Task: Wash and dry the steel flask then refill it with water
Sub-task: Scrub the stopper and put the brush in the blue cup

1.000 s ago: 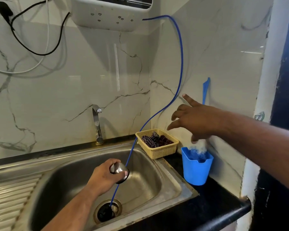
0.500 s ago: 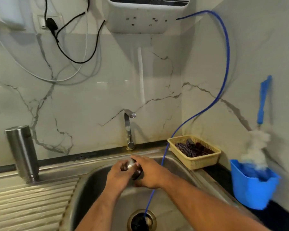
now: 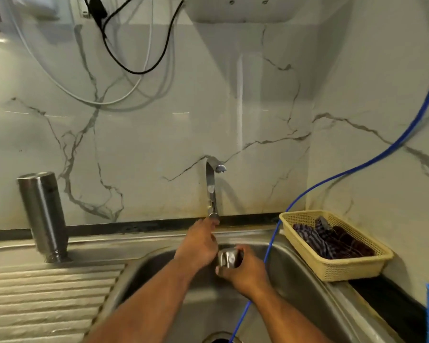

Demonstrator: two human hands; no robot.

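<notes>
- Since the frame half a second back, my left hand (image 3: pixel 201 243) has let go of the flask cap (image 3: pixel 228 258) and stretched up to the foot of the tap (image 3: pixel 211 189). Blur hides whether its fingers have closed on anything.
- My right hand (image 3: pixel 245 272) now holds the cap alone, fingers wrapped round it, over the sink (image 3: pixel 295 280) — so the hands are apart.
- The steel flask (image 3: pixel 44 216) stands upright on the drainboard (image 3: pixel 47 293) at the left, well apart from both hands.
- Progress, as I judge it: early to middle — no water shows at the tap, so the cap is mid-wash at best. Drying, perhaps with the cloth (image 3: pixel 332 241) in the basket (image 3: pixel 352 271), and refilling are still left.
- Writing: none I can read. The white unit (image 3: pixel 233 11) overhead shows no lettering.
</notes>
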